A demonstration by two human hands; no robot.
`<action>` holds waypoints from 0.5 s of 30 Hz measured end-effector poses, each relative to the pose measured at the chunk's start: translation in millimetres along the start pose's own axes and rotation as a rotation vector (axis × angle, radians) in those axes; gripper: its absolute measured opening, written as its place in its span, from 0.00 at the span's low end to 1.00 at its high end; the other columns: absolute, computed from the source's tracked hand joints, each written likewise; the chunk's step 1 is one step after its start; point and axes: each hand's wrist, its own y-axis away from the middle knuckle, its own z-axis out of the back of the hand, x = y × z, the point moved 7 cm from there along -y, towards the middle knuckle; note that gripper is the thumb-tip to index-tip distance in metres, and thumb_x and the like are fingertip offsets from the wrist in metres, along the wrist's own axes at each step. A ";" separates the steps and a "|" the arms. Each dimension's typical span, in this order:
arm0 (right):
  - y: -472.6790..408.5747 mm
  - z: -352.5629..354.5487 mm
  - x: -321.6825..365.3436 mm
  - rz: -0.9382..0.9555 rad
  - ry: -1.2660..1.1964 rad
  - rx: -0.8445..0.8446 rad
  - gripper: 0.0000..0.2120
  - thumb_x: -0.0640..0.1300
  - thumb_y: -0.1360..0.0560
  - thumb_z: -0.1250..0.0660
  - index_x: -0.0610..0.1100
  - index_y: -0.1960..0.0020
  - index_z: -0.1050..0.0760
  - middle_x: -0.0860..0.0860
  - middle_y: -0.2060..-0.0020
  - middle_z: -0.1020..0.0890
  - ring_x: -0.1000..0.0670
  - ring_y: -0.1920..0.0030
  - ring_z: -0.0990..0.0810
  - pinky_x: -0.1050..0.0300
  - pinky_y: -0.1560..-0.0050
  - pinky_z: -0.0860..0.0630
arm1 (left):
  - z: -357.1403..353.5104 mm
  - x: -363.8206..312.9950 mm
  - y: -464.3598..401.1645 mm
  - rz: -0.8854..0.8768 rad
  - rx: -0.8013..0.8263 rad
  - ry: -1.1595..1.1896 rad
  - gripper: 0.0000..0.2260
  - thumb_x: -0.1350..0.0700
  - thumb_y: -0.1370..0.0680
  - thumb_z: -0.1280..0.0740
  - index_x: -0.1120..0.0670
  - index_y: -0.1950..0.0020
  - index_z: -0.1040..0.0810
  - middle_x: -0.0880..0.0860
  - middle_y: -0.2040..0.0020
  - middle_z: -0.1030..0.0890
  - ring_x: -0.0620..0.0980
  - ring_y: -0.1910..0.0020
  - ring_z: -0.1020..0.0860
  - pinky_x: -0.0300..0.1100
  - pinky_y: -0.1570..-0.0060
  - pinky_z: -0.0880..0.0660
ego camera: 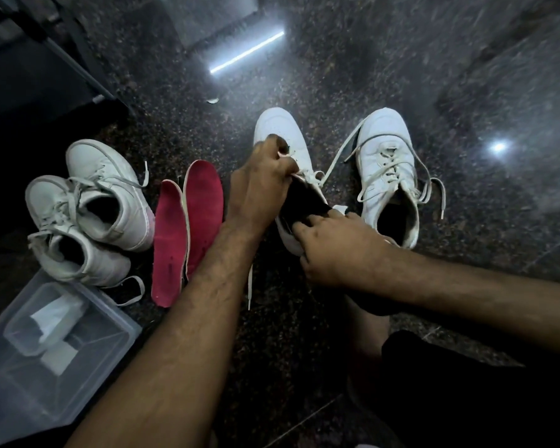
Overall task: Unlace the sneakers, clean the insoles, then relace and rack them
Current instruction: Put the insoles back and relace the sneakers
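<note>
A white sneaker (277,127) lies on the dark floor in the middle, toe pointing away. My left hand (262,182) grips its tongue and lace near the top eyelets. My right hand (330,244) holds the heel end, fingers curled into the dark opening on what looks like a black insole (304,198). A loose lace end (250,286) hangs down beneath my left wrist. Its laced mate (388,169) stands just to the right. Two red insoles (188,227) lie side by side to the left.
Another pair of white sneakers (88,208), laced, rests at the left. A clear plastic box (104,347) at lower left holds a smaller container and white cloth. A dark rack frame (62,53) stands at upper left. My leg in black cloth (466,392) is at lower right.
</note>
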 end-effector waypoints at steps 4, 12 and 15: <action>-1.9 -2.5 -1.6 0.033 0.056 -0.122 0.13 0.44 0.22 0.44 0.42 0.41 0.29 0.44 0.44 0.21 0.41 0.43 0.26 0.48 0.51 0.28 | -6.5 -6.7 -0.6 0.000 0.042 -0.033 0.06 0.55 0.27 0.30 0.54 0.53 0.17 0.53 0.54 0.19 0.59 0.56 0.19 0.50 0.65 0.25; -26.6 -21.2 1.5 0.057 0.141 -0.204 0.26 0.39 0.29 0.58 0.35 0.51 0.22 0.40 0.57 0.16 0.41 0.59 0.21 0.52 0.68 0.31 | 2.2 -1.6 3.6 0.189 0.135 -0.028 0.09 0.49 0.25 0.31 0.50 0.50 0.16 0.53 0.50 0.16 0.59 0.48 0.19 0.49 0.53 0.24; -40.7 -20.2 1.4 0.118 0.136 -0.207 0.30 0.42 0.29 0.62 0.36 0.49 0.22 0.41 0.57 0.17 0.40 0.55 0.22 0.48 0.61 0.27 | 2.8 2.0 15.1 0.257 0.144 -0.001 0.09 0.47 0.26 0.31 0.50 0.51 0.16 0.53 0.53 0.15 0.58 0.49 0.19 0.48 0.54 0.25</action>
